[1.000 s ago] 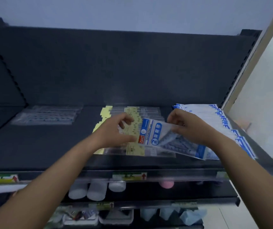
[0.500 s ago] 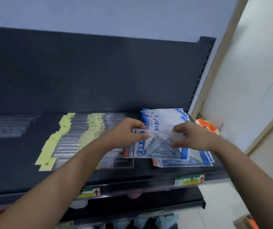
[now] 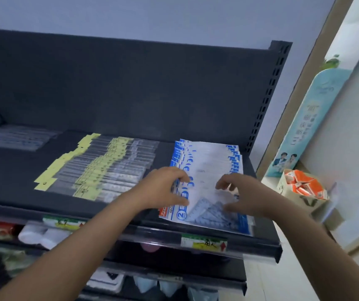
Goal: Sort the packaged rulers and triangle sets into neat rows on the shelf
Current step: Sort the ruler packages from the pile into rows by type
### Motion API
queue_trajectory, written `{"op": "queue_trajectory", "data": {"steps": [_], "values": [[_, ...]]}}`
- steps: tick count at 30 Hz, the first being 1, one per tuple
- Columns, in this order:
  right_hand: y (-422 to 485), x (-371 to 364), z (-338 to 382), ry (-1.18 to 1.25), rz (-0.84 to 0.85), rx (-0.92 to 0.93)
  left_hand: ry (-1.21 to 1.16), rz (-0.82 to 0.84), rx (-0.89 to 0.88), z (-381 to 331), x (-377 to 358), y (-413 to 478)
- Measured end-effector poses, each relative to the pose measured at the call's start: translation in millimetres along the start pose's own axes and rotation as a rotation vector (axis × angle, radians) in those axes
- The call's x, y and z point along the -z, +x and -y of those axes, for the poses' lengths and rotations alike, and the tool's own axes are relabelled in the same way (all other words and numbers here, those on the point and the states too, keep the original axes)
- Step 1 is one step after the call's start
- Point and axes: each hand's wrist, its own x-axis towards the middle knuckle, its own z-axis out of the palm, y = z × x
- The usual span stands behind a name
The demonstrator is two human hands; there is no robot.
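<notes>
At the right end of the shelf (image 3: 11, 174), left hand (image 3: 165, 189) and right hand (image 3: 245, 193), loosely curled, gripping nothing, touch the nearest triangle set (image 3: 213, 216), apparently squaring its row (image 3: 206, 157).

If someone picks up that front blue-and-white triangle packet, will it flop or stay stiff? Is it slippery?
Probably fairly stiff: the front packet shows flat plastic triangles inside a thin sleeve, though the sleeve's edges may bend. It looks light, being so thin. Its glossy film would likely slide easily over the overlapped row of packets behind it.
</notes>
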Motion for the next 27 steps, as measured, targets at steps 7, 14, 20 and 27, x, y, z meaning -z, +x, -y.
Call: {"op": "queue_trajectory", "data": {"steps": [7,14,20,27], "values": [[31,-1,65,-0.26,-0.138,0.268,0.512,-0.177,0.212,14,44,-42],[79,-33,191,-0.307,-0.195,0.342,0.718,-0.227,0.494,96,110,-125],[137,-89,340,-0.262,-0.172,0.431,0.672,-0.372,0.677,210,168,-218],[197,-144,500,-0.115,-0.175,0.552,0.623,-0.339,0.819,349,231,-313]]}}
